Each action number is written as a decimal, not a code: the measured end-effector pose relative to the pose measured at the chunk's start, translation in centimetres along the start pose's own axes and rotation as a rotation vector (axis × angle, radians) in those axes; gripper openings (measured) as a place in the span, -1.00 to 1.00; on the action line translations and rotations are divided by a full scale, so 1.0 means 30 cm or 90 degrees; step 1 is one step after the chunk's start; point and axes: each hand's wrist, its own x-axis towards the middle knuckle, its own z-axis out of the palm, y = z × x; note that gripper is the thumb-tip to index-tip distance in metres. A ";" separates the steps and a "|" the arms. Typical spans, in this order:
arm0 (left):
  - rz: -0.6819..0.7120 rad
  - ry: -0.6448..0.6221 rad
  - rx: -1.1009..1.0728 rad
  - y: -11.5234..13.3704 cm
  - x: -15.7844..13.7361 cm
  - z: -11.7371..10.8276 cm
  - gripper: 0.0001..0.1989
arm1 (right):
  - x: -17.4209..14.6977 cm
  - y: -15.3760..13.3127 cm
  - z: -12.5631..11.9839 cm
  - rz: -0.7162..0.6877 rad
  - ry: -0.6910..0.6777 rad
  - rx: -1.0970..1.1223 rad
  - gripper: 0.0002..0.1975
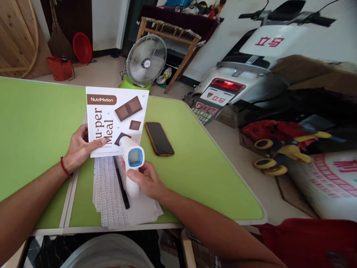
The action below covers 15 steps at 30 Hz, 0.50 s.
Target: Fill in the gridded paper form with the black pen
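My left hand [80, 146] grips the lower left edge of a white box [104, 115] with brown chocolate pictures and "NutriMotion" printed on it, thumb across the front. The box stands upright, facing me. In my right hand [149, 180] is a white infrared thermometer [132, 167] with a blue-framed screen, its nose close to the box's lower right front; whether they touch I cannot tell. Beneath both lie handwritten paper sheets [107, 201], with a black pen [121, 184] on top. A dark phone [159, 139] in a brown case rests to the right of the box.
The green table [195, 178] has a metal-edged seam on the left. Beyond it stand a fan [146, 59], a cloth-covered wooden table [178, 22] and a white scooter [231, 74]. A red chair [309, 242] is near the right front corner; sacks and boxes line the right.
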 end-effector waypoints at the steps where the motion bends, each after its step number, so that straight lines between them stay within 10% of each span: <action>1: 0.001 -0.001 0.002 0.000 0.000 0.000 -0.36 | 0.000 -0.001 0.000 0.005 0.002 -0.001 -0.71; 15: 0.030 -0.004 -0.003 -0.014 0.012 -0.014 -0.39 | 0.014 0.009 -0.017 -0.058 0.032 -0.092 -0.69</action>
